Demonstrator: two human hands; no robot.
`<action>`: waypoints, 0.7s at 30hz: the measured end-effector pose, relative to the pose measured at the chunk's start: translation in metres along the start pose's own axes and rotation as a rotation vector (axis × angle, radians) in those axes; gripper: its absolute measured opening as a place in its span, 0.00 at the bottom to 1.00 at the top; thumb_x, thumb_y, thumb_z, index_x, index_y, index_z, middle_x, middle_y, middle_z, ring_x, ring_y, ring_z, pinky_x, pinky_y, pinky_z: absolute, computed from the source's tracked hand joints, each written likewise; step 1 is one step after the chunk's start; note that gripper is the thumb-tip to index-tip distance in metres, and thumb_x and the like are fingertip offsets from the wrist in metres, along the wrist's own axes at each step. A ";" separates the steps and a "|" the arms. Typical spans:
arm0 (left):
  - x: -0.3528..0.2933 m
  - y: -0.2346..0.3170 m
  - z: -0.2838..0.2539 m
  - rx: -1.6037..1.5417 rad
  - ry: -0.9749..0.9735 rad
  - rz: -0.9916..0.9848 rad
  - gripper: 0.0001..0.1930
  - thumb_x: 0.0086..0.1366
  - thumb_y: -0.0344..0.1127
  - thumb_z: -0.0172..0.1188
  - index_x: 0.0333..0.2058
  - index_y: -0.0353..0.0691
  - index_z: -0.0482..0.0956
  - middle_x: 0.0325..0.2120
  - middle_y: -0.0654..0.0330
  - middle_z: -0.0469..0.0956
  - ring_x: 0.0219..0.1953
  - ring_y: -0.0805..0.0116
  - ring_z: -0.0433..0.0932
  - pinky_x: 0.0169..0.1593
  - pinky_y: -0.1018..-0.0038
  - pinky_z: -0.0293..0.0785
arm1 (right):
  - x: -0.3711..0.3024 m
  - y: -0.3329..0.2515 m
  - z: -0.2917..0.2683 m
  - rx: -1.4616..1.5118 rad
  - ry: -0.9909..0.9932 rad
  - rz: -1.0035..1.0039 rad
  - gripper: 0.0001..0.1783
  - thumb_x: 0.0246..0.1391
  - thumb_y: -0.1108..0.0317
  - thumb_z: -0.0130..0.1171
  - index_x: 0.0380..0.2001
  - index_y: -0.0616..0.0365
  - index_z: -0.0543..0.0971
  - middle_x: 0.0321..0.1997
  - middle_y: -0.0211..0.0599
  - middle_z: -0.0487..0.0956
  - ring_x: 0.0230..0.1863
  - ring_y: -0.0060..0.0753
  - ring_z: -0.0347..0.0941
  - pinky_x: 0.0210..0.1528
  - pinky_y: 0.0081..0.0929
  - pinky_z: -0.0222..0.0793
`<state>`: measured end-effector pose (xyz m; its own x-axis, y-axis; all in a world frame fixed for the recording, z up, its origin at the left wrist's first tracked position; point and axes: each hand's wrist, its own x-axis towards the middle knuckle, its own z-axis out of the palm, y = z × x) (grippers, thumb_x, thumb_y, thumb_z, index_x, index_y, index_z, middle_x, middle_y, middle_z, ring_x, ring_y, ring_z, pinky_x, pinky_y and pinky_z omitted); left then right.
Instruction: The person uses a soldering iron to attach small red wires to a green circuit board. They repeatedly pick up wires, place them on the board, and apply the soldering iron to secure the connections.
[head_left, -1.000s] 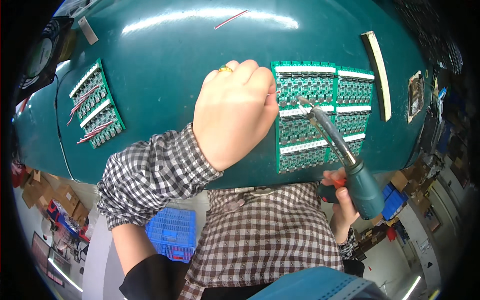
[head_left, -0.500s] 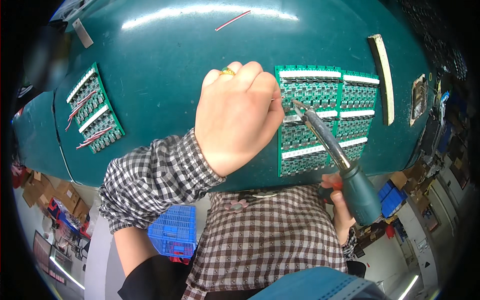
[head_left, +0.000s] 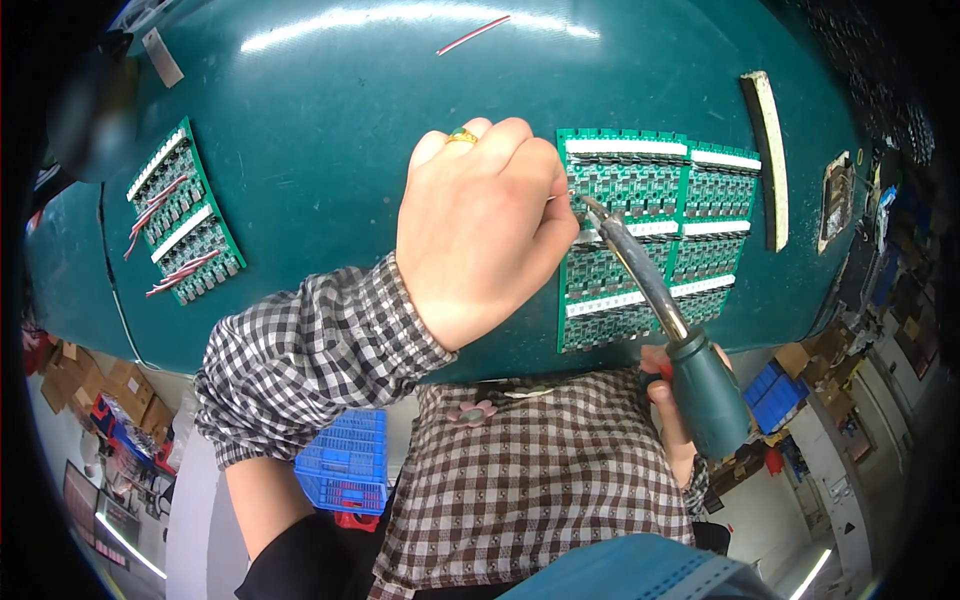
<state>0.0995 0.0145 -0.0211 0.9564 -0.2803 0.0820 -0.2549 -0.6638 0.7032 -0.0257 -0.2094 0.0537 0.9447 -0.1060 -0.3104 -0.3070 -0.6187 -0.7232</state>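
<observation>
Below the left hand (head_left: 485,225), a blue crate (head_left: 340,452)

Here's the left hand (head_left: 490,225) just above centre, fingers curled in tight against the big green circuit-board panel (head_left: 660,228) between two and three o'clock. From four o'clock, the right hand (head_left: 672,418) grips a green-handled soldering iron (head_left: 650,285), its tip right beside the left fingertips; contact's too fine to call! Between nine and ten, a smaller circuit board (head_left: 185,215) carries red-and-white wires (head_left: 185,270). One loose wire (head_left: 473,35) lies at twelve.
</observation>
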 end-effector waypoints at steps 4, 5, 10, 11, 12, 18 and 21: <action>0.001 0.000 0.000 -0.008 -0.007 -0.013 0.07 0.48 0.27 0.63 0.23 0.44 0.72 0.21 0.65 0.70 0.26 0.64 0.70 0.34 0.68 0.59 | 0.001 0.004 0.000 -0.078 -0.001 -0.063 0.20 0.43 0.56 0.73 0.34 0.58 0.82 0.32 0.35 0.80 0.33 0.38 0.76 0.36 0.31 0.73; 0.001 0.000 0.000 -0.012 -0.008 -0.017 0.07 0.48 0.28 0.63 0.23 0.44 0.72 0.21 0.65 0.70 0.26 0.64 0.70 0.34 0.68 0.59 | 0.001 0.004 0.000 -0.086 0.003 -0.070 0.20 0.43 0.56 0.73 0.34 0.58 0.82 0.32 0.36 0.80 0.32 0.39 0.76 0.36 0.31 0.73; 0.000 0.000 -0.001 -0.018 -0.005 -0.026 0.07 0.48 0.28 0.63 0.23 0.44 0.72 0.21 0.65 0.70 0.26 0.64 0.70 0.34 0.68 0.59 | 0.000 0.003 0.002 -0.072 0.024 -0.063 0.20 0.42 0.57 0.74 0.35 0.59 0.81 0.32 0.37 0.79 0.32 0.39 0.76 0.35 0.31 0.72; 0.000 0.000 0.000 -0.016 -0.005 -0.024 0.07 0.48 0.28 0.63 0.23 0.44 0.72 0.21 0.65 0.70 0.26 0.64 0.70 0.34 0.68 0.59 | -0.001 0.003 0.002 -0.070 0.026 -0.058 0.20 0.42 0.57 0.74 0.35 0.59 0.81 0.32 0.37 0.79 0.32 0.39 0.76 0.35 0.31 0.72; 0.000 0.000 0.000 -0.015 -0.005 -0.021 0.07 0.48 0.28 0.63 0.23 0.44 0.72 0.21 0.65 0.70 0.26 0.64 0.70 0.34 0.68 0.59 | -0.001 0.003 0.002 -0.068 0.028 -0.054 0.20 0.42 0.57 0.74 0.35 0.59 0.81 0.32 0.37 0.79 0.32 0.39 0.76 0.35 0.31 0.72; 0.000 0.001 0.000 -0.023 -0.001 -0.025 0.07 0.48 0.28 0.63 0.23 0.44 0.72 0.21 0.65 0.69 0.26 0.64 0.70 0.33 0.68 0.59 | -0.001 0.003 0.004 -0.047 0.038 -0.035 0.20 0.41 0.57 0.74 0.35 0.58 0.81 0.32 0.37 0.79 0.32 0.39 0.76 0.35 0.31 0.72; 0.000 0.001 0.000 -0.023 0.001 -0.026 0.07 0.48 0.28 0.63 0.23 0.44 0.72 0.21 0.65 0.69 0.26 0.64 0.70 0.33 0.68 0.59 | -0.001 0.003 0.003 -0.049 0.037 -0.026 0.21 0.41 0.57 0.74 0.34 0.58 0.81 0.32 0.37 0.79 0.32 0.40 0.76 0.36 0.31 0.73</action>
<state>0.0996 0.0139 -0.0204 0.9627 -0.2626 0.0645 -0.2269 -0.6543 0.7214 -0.0281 -0.2084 0.0501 0.9562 -0.1171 -0.2683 -0.2770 -0.6588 -0.6995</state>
